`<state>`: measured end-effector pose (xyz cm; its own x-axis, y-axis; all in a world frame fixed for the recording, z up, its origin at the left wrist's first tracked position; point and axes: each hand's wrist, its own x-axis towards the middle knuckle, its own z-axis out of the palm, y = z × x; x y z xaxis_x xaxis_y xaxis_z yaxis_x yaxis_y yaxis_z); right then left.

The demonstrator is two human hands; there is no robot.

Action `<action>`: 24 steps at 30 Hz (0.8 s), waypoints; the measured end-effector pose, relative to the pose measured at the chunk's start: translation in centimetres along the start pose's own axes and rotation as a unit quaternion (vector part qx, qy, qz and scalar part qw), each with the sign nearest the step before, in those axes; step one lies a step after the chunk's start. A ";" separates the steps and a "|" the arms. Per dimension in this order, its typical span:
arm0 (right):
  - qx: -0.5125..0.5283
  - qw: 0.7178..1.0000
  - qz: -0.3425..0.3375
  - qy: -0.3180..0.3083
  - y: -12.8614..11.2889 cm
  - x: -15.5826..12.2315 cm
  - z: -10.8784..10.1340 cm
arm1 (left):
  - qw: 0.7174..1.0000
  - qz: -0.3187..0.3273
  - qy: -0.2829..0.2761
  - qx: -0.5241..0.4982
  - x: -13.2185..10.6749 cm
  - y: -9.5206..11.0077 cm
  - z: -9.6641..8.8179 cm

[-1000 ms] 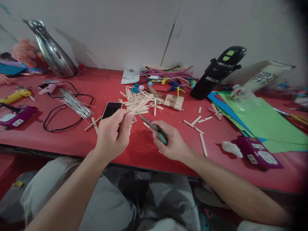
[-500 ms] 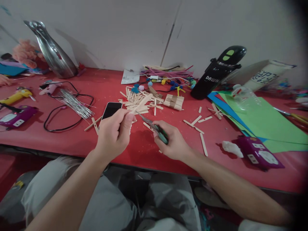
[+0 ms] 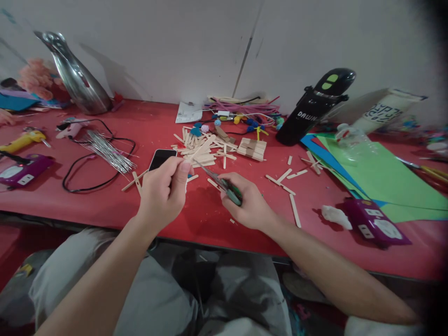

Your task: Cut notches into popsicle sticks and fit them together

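My left hand (image 3: 163,189) is closed in a pinch between thumb and fingers. A pale wooden craft stick (image 3: 202,148) slants up and right from its fingertips, over the pile behind. My right hand (image 3: 247,203) grips scissors with dark green handles (image 3: 233,193). Their thin blades point up and left, with the tips close to the left fingertips and the stick; whether they touch it I cannot tell. Beyond the hands lies a heap of craft sticks (image 3: 206,160). A phone (image 3: 163,157) is partly hidden behind my left hand.
A bundle of craft sticks (image 3: 252,148) and a black bottle (image 3: 297,120) stand behind on the red table (image 3: 210,224). Right are loose sticks (image 3: 295,210), green paper (image 3: 392,172) and a purple power socket (image 3: 378,224). Metal wires (image 3: 112,151), a cable and a steel jug (image 3: 82,84) are left.
Both hands have shifted slightly left, the craft stick and scissors moving with them. The left hand keeps its pinch and the right keeps its grip.
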<state>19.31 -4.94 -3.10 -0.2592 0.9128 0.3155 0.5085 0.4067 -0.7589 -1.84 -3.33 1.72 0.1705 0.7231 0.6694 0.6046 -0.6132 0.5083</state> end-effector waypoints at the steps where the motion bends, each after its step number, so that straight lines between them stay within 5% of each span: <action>1: 0.009 1.000 0.000 0.005 0.0 0.0 0.0 | 1.000 0.002 0.004 0.002 0.0 -0.1 0.0; 24: 0.053 0.999 -0.010 -0.003 -0.1 0.1 0.1 | 0.999 0.027 -0.038 -0.018 0.2 0.2 0.2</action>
<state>19.13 -4.93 -3.04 -0.2738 0.9043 0.3276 0.4133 0.4182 -0.8089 -1.51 -3.20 1.83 0.2622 0.7101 0.6534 0.5641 -0.6622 0.4933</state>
